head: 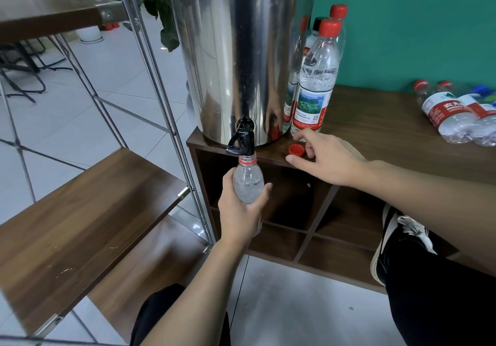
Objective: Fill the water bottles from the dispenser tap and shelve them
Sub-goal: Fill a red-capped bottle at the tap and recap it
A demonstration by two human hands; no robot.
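My left hand point(239, 211) grips a clear uncapped bottle point(248, 182) and holds it upright with its mouth right under the black tap point(241, 137) of the steel dispenser point(236, 50). The bottle's red cap point(296, 149) lies on the cabinet top just right of the tap. My right hand point(324, 155) rests on the cabinet top with its fingertips at the cap; whether they pinch it I cannot tell. Capped bottles point(316, 77) with red lids stand upright beside the dispenser.
Several bottles point(453, 112) lie on their sides at the right of the brown cabinet top point(375, 120). Open cubbies point(290, 203) sit below the tap. A wood-and-metal shelf rack point(88, 206) stands to the left. My shoe point(394, 238) rests by the cabinet.
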